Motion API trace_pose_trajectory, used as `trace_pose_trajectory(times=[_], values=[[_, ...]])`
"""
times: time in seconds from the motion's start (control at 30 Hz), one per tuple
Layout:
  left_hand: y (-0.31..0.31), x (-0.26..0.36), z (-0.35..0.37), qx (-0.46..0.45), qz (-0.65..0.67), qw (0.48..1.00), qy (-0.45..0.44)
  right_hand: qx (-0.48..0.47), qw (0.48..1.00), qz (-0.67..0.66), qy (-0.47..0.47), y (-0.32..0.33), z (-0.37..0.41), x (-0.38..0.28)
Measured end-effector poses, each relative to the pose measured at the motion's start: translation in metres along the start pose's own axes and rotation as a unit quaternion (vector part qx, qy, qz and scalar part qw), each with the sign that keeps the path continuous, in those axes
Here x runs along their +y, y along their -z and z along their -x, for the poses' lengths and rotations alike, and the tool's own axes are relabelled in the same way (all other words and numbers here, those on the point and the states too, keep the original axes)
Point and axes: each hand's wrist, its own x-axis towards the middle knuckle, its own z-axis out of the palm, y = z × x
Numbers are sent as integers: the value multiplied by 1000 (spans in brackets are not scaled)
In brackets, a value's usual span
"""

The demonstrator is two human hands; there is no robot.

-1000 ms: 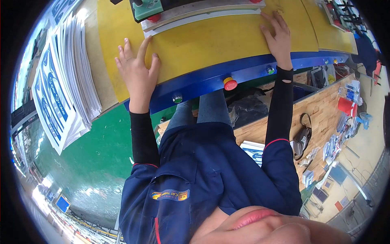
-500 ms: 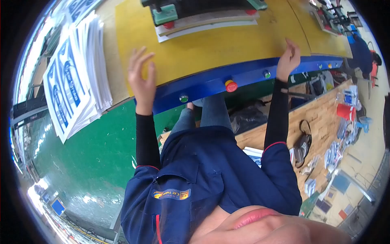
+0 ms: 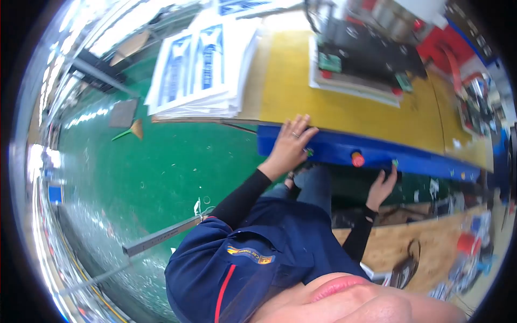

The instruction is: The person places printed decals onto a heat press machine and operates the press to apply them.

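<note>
My left hand (image 3: 290, 148) lies over the blue front rail (image 3: 328, 149), fingers spread toward the yellow tabletop (image 3: 285, 70) and a ring on one finger. It is beside the left green button (image 3: 309, 153), partly covering it. My right hand (image 3: 383, 188) is below the rail, its fingers apart and empty, one fingertip at the right green button (image 3: 395, 162). Between the hands sits a red emergency button (image 3: 357, 159). Behind them, a black press plate (image 3: 369, 54) with green clamps rests over a board and white sheets (image 3: 358, 92).
A stack of blue-and-white printed sheets (image 3: 196, 70) stands at the table's left end. A metal bar (image 3: 161, 234) extends near my left elbow. Right of my legs is a wooden surface (image 3: 431, 231) with a bag (image 3: 405, 269). Another machine (image 3: 468, 110) stands farther right.
The view has swung left. Both hands have come down from above the tabletop to the blue rail, each at a green button.
</note>
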Motion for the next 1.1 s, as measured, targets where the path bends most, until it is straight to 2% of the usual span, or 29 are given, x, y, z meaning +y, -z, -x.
trace_pose_trajectory(times=[0.07,0.2,0.3,0.33,0.37,0.4,0.47,0.5,0.53,0.6,0.67,0.7,0.73,0.8,0.87,0.9,0.97,1.03,1.1], values=[[-13,4,1,44,-3,999,10,3,1000,-24,-13,-2,-4,9],[-45,-4,1,77,-71,994,13,58,996,57,42,-13,-4,1],[-44,4,1,107,-92,990,-2,17,999,44,23,-6,-7,9],[-37,3,3,88,-71,994,-1,-2,999,37,16,-1,-9,13],[-31,3,3,69,-50,996,-1,-16,999,-25,15,5,-9,15],[-23,4,3,50,-28,998,-1,-17,999,-27,-27,10,-5,13],[-1,1,12,75,89,993,-20,-26,993,-30,-107,18,7,4],[4,-3,17,81,153,985,-17,7,992,-42,-117,16,15,-2],[10,-7,24,88,215,973,-13,2,988,-99,-116,11,22,-7],[23,1,44,111,193,975,-28,-21,970,-210,-121,1,41,-24],[27,4,64,104,166,979,-55,-96,938,-305,-138,-10,53,-63],[29,8,74,84,187,978,-50,-132,919,-342,-147,-14,62,-88],[32,10,82,22,225,974,-33,-166,898,-378,-156,-18,71,-113],[26,15,99,-43,246,968,-13,-253,853,-443,-112,-19,91,-158],[8,14,111,-57,293,954,9,-329,825,-458,-49,-22,107,-188],[0,14,115,-64,317,946,18,-329,826,-456,-38,-24,117,-201],[-7,16,120,-19,300,954,9,-324,831,-451,-17,-26,133,-220],[-10,18,122,40,306,951,-2,-315,859,-402,39,-25,139,-222],[-4,15,125,-15,292,956,-2,-305,880,-355,85,-23,140,-224]])
